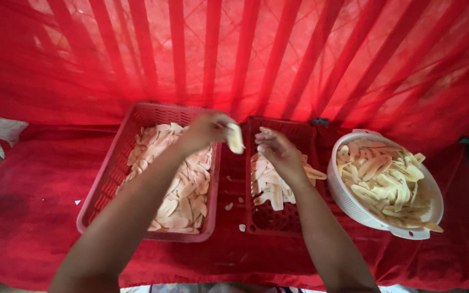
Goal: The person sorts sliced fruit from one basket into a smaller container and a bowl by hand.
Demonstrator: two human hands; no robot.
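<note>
Left hand (204, 130) pinched shut on a pale banana slice (235, 139), held above the gap between two red baskets (101, 190). Right hand (276, 147) just beside it, fingers curled; grip unclear. White colander (348, 203) of slices at right.

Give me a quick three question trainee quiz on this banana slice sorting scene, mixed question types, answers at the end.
1. True or false: the left hand holds a pale banana slice.
2. How many red baskets are on the red cloth?
3. The white colander of slices is: A) left of both baskets, B) right of both baskets, C) between them.

Key
1. True.
2. Two: the left basket and the middle basket; the right hand hovers over the middle one.
3. B.
</note>
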